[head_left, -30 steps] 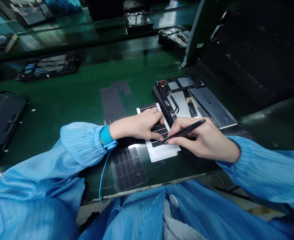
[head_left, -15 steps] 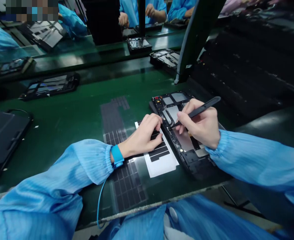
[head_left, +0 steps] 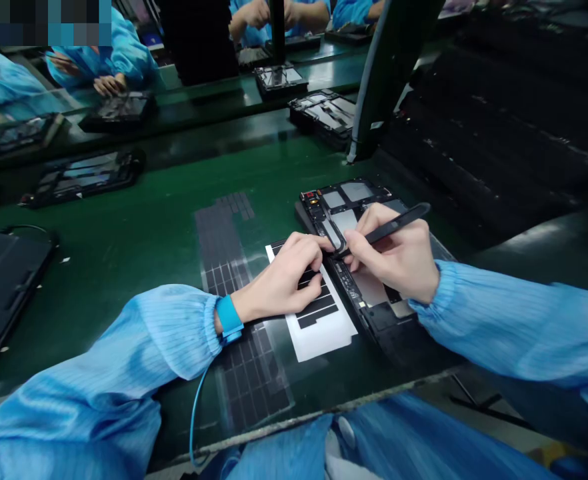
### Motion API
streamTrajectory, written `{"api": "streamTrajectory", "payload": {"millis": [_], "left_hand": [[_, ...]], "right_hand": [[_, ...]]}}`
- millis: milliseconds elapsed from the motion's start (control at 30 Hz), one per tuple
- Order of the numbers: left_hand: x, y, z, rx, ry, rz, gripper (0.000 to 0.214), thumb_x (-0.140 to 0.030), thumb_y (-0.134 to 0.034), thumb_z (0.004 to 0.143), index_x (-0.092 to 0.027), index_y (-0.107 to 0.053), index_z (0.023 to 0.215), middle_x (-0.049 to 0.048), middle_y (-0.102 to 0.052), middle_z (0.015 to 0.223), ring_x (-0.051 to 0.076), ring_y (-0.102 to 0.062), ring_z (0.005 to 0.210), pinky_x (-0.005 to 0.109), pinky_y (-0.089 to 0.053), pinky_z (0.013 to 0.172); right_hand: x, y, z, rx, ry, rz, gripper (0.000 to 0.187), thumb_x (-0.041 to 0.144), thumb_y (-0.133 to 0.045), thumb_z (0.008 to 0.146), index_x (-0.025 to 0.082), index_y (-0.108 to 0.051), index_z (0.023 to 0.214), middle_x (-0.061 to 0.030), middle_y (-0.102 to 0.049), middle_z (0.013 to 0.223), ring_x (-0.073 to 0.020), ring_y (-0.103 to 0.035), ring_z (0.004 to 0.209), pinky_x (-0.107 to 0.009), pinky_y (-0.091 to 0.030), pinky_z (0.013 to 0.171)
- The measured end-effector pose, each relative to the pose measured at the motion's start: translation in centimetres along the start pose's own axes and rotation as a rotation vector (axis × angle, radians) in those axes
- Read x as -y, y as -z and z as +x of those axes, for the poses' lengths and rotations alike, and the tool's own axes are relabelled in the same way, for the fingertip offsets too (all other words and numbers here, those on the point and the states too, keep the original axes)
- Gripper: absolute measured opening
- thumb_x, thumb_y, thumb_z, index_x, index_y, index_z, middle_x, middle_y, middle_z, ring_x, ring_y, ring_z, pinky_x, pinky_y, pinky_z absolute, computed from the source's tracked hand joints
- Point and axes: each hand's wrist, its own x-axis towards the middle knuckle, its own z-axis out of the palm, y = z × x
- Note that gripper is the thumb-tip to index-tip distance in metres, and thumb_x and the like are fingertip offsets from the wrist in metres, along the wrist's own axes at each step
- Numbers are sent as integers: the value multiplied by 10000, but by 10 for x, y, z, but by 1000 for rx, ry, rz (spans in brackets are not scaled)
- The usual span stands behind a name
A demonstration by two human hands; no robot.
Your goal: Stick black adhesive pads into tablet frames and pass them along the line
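My right hand [head_left: 397,257] is closed around black tweezers [head_left: 397,223], their tip pointing down at the left edge of an opened tablet-like device [head_left: 369,293] with bare circuit boards and grey panels. Close to that tip, my left hand [head_left: 297,273] stretches its index finger onto the device's edge. Its thumb and other fingers are bent and apart, and I see nothing held in them. Under the left hand lies a white sheet [head_left: 319,340] with black adhesive strips, beside the device. A blue wrist strap [head_left: 231,318] circles my left wrist.
Clear sheets of black strips [head_left: 254,380] lie left of the white sheet. A dark panel [head_left: 9,287] sits far left. More opened devices [head_left: 87,177] rest toward the back. A green post [head_left: 374,100] rises behind my device, with dark stacked items [head_left: 499,147] at right. Co-workers [head_left: 104,60] sit opposite.
My left index finger has stretched out from a curled pose to the device's edge by the tweezers' tip. Across the bench, a co-worker's device has been lowered from a tilted position.
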Motion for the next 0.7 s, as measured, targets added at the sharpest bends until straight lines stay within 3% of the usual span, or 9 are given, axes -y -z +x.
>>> {"api": "streamTrajectory", "payload": {"millis": [167, 233, 333, 433, 533, 633, 700], "left_hand": [[1, 0, 3, 12, -61, 92, 184, -31, -413, 726, -196, -332, 727, 50, -561, 865, 165, -455, 837, 292, -432, 730], [-6, -4, 5, 59, -131, 258, 160, -24, -400, 719, -183, -381, 726, 53, -538, 776, 173, -455, 781, 300, -430, 719], [-20, -13, 7, 188, -243, 567, 118, -54, -394, 756, -138, -475, 751, 99, -543, 800, 205, -467, 767, 345, -419, 741], [-26, -10, 8, 227, -249, 595, 120, -101, -398, 802, -126, -507, 760, 105, -560, 812, 208, -486, 779, 340, -429, 750], [-8, 13, 1, 82, -88, 418, 115, -160, -412, 833, -159, -486, 744, 71, -582, 834, 173, -512, 812, 290, -451, 763], [29, 46, -14, -234, 147, 436, 48, -185, -443, 820, -172, -474, 786, 70, -590, 940, 178, -519, 919, 320, -438, 841], [55, 65, -23, -345, 315, 465, 115, -222, -493, 795, -167, -480, 895, 81, -581, 1025, 195, -511, 966, 354, -421, 886]], "right_hand": [[-1, -1, -3, -20, 171, -62, 236, 130, -609, 739, 177, -458, 563, 3, -516, 540, -115, -537, 509, -254, -432, 467], [2, 4, 1, -44, 120, 22, 227, 142, -614, 751, 170, -466, 582, -3, -535, 567, -110, -543, 487, -258, -439, 453], [9, 13, 25, -146, 0, 238, 232, 206, -608, 789, 168, -443, 630, -5, -543, 582, -114, -560, 439, -254, -450, 409], [18, 4, 66, -32, -50, 224, 189, 212, -628, 780, 146, -482, 680, -7, -553, 595, -137, -616, 533, -257, -499, 487], [17, -32, 101, 247, -176, 208, 106, 124, -616, 779, 124, -530, 717, -3, -571, 629, -112, -619, 620, -230, -520, 577], [6, -80, 122, 365, -457, 364, 126, 128, -557, 826, 129, -491, 718, 4, -554, 628, -86, -581, 568, -221, -521, 549], [-6, -105, 130, 387, -520, 432, 159, 149, -511, 857, 134, -456, 708, 10, -532, 617, -73, -558, 526, -230, -525, 545]]}}
